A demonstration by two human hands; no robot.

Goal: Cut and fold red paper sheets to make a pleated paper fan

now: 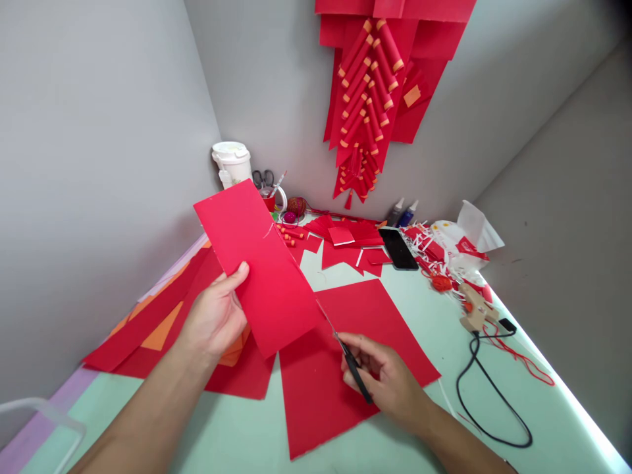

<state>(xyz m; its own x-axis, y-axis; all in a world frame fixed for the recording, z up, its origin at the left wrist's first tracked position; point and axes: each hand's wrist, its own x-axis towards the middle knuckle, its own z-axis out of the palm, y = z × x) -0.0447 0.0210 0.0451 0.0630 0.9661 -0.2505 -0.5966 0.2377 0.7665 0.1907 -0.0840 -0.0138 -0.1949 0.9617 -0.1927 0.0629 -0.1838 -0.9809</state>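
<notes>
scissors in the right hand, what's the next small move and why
Probably line up the black-handled scissors with the raised red paper's right edge: the right hand has their blades near its lower corner, while the left hand grips only the opposite edge.

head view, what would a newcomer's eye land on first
Probably the red paper firecracker hanging high on the grey wall. Then the red sheet in the left hand, raised over the pale green table, and the black-handled scissors in the right hand.
</notes>
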